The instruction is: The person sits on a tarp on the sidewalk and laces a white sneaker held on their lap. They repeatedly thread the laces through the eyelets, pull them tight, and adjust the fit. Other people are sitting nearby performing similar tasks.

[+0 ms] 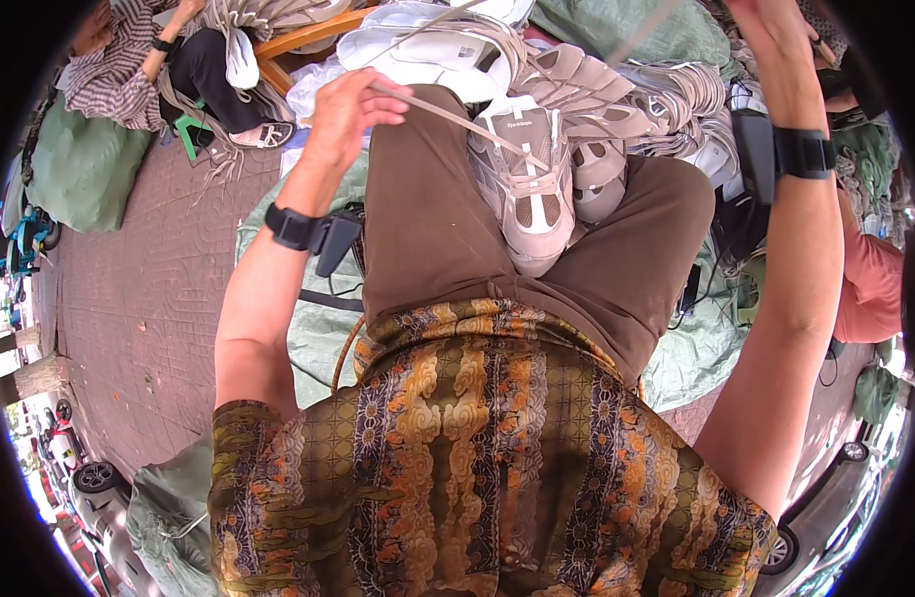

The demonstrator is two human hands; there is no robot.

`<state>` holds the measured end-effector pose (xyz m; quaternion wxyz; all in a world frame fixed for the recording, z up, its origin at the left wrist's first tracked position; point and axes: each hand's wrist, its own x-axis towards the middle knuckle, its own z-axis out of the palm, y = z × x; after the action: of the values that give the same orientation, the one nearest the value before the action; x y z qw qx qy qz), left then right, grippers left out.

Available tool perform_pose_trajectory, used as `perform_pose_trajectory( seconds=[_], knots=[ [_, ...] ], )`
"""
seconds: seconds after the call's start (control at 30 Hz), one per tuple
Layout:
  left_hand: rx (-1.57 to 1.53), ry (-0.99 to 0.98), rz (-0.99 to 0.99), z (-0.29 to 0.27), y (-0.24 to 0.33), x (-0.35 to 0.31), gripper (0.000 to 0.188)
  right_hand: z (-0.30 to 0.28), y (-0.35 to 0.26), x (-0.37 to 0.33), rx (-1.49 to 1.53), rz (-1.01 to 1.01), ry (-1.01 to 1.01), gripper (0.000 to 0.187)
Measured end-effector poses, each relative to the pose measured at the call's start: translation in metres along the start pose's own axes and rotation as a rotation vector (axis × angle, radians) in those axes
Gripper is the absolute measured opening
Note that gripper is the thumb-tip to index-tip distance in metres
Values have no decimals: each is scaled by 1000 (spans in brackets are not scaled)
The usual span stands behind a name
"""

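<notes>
A grey and white sneaker (537,214) rests between my thighs, its toe toward me. Its beige shoelace (457,117) runs from the eyelets up to my left hand (343,114), which is closed on it above my left knee. My right hand (771,25) is raised at the top right, cut off by the picture's edge, so its fingers are mostly hidden. A blurred strand slants up from the shoe pile toward that side; whether my right hand holds it cannot be seen. A second grey sneaker (599,179) lies just right of the first.
Beyond my knees is a heap of grey and white shoe uppers (587,95) with loose laces. Green sheeting (313,333) lies under my legs. A seated person (204,75) is at the far left by a green sack (85,159); another person's sleeve (870,289) shows at right.
</notes>
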<state>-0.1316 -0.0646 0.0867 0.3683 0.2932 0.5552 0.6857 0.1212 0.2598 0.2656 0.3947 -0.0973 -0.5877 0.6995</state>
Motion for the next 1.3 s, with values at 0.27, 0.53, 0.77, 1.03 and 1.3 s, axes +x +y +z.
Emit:
perform_pose_trajectory(
  seconds=[0.27, 0.53, 0.77, 1.03, 1.3],
  knots=[
    [-128, 338, -270, -153, -11, -14, 29, -166, 51, -7, -542, 147, 344, 22],
    [662, 254, -736, -192, -21, -61, 28, -130, 138, -82, -1510, 219, -347, 19],
    [927, 242, 229, -67, -25, -48, 14, 13, 168, -177, -983, -29, -710, 17],
    [1238, -187, 457, 67, -63, -22, 21, 30, 198, -180, -1309, -48, -732, 13],
    [1269, -315, 352, 81, -70, -11, 9, 18, 207, -175, -1213, 32, -712, 8]
  ],
)
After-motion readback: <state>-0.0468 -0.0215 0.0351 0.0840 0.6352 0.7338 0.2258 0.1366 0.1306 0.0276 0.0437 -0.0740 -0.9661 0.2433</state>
